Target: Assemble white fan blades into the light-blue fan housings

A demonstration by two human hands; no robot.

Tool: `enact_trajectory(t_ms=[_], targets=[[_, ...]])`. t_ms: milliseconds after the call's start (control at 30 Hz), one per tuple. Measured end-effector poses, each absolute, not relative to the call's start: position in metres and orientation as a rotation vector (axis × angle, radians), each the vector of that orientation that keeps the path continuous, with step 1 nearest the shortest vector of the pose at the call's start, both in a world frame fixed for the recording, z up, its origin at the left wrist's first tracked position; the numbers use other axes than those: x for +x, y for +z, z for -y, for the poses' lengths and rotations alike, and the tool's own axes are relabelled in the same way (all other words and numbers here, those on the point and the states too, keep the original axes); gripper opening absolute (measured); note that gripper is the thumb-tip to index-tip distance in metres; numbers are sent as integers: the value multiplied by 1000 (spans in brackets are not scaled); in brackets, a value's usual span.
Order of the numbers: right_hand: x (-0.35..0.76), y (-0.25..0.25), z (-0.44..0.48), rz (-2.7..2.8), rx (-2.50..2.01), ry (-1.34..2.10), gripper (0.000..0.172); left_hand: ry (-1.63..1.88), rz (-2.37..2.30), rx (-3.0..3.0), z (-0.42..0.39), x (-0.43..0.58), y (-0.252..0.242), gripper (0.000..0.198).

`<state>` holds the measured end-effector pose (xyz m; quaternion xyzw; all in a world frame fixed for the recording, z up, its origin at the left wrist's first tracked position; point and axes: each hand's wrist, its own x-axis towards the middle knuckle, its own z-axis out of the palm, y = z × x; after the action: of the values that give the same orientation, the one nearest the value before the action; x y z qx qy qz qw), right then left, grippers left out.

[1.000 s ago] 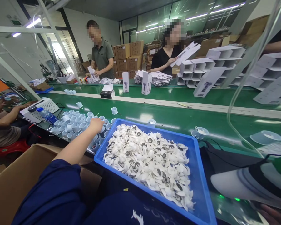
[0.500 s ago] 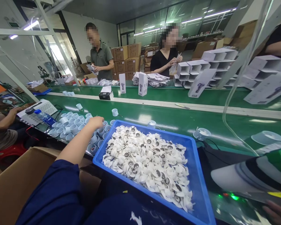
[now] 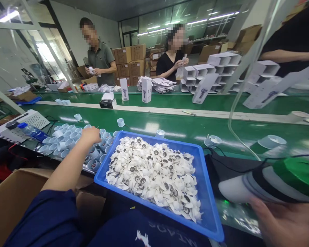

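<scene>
My left hand [image 3: 92, 135] reaches over a crowd of light-blue plastic cups [image 3: 70, 143] left of the tray. Its fingers curl down among them, and whatever they grip is hidden. In front of me, a blue tray [image 3: 213, 192] holds a heap of white fan blades [image 3: 149, 171], some showing dark round hubs. Blurred by motion, my right hand [image 3: 285, 223] is at the lower right, just below a white cylinder [image 3: 237, 188] with a dark band and green end. I cannot tell whether it touches the cylinder.
Single cups stand along the green bench [image 3: 139, 132]. A water bottle [image 3: 32, 132] lies at the left, above an open carton [image 3: 12, 202]. A clear hose [image 3: 230, 120] hangs at the right. Across the bench, two people handle items near white boxes [image 3: 204, 89].
The view has shifted, moving the scene left. My right hand has come further into view beneath the white cylinder. My left hand stays over the cups.
</scene>
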<state>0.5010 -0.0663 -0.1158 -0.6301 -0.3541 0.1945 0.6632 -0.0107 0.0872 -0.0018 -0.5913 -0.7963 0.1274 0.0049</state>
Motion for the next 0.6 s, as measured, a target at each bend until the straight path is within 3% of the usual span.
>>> enact_trajectory(t_ms=[100,167,267,333,433,600], targets=[[501,-124,67,720,-1371,495,55,-22,2418,-1874,-63,-1,32,48],[500,-126,68,732,-1294,471,63,-396,2305,-1902,-41,6,43,51],[499,-124,69,790,-1203,543,78,-1259,1970,-2131,-8,22,30,63],[499,-117,69,813,-1148,632,69,-1551,1792,-2474,10,39,7,65],[498,-95,69,783,-1054,642,47,-1482,1633,-3046,27,74,-26,51],[460,-34,63,677,-673,962,57,-1121,1391,-3358,39,146,-51,51]])
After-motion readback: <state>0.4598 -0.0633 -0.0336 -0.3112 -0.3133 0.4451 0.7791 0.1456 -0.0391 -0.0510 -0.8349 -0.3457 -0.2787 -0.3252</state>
